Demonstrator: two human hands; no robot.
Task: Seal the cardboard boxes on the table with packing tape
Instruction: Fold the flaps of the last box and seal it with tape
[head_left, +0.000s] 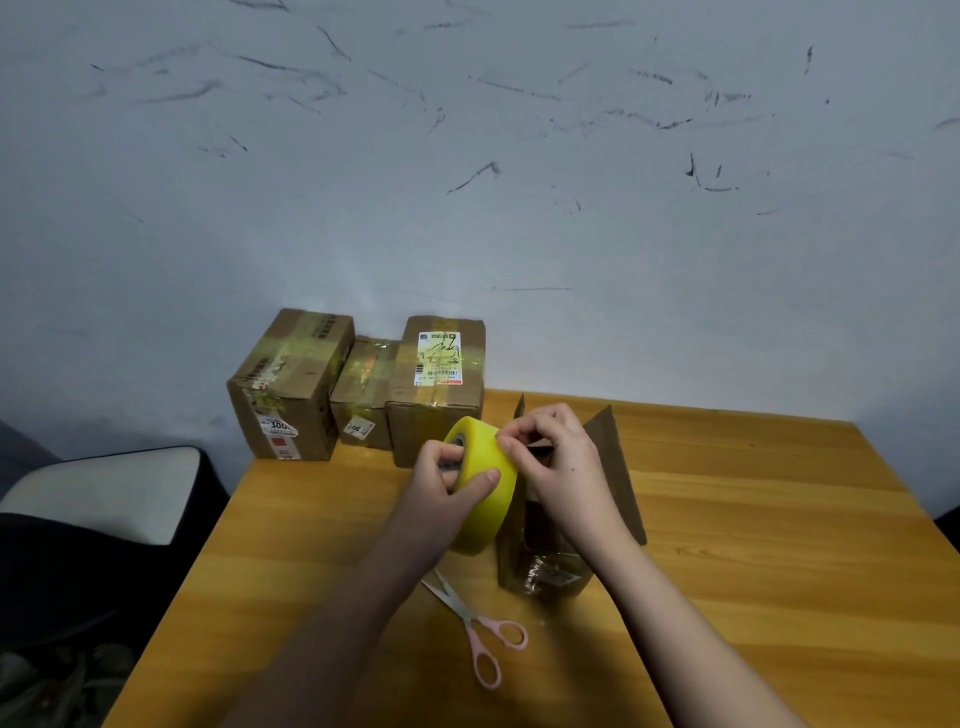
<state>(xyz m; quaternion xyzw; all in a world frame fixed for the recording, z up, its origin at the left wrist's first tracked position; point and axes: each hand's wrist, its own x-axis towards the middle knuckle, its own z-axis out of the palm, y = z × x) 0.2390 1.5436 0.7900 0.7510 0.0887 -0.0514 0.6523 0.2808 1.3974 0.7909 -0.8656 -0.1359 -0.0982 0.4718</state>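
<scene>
The left hand (449, 475) grips the tape roll (483, 483) with fingers through its core and thumb across the yellow face, holding it up just left of the open box (566, 519). The right hand (553, 457) pinches at the roll's upper edge, fingertips curled tight, apparently picking for the tape's loose end (no freed strip shows yet). The box stands with flaps up, partly hidden behind both hands. Scissors (480, 629) lie in front of the box, nearer the person; three taped boxes (358, 384) sit well behind it to the left, by the wall. Likely trouble: the end may tear into a sliver or fold back onto itself if peeled unevenly, and an unpressed flap could spring up under the tape
</scene>
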